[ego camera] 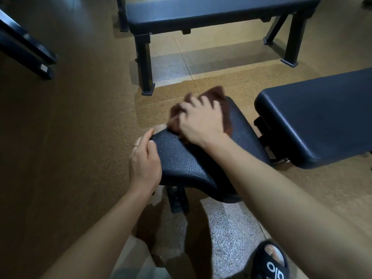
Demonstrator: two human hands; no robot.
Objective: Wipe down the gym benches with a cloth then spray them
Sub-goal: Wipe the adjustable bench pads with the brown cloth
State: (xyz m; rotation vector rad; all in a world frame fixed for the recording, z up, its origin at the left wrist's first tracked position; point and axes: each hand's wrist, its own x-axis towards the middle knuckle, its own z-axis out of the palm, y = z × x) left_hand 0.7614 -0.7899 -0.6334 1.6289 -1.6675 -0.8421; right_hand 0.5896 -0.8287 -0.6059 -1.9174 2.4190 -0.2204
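Right forearm (281, 198) fills the near foreground, reaching over the small seat pad (197, 156), while the larger back pad (322, 117) to the right and the flat bench (211, 13) beyond look untouched, so my read is that wiping is at an early stage and all spraying is left; no spray bottle in view. Right hand (201, 121) lies on the brown cloth (223, 109) at the far end of the seat pad, fingers (194, 101) spread and lightly bent over it, cloth blurred under and beyond them. Left hand (145, 160) grips the pad's near-left edge, thumb on top, fingers curled under.
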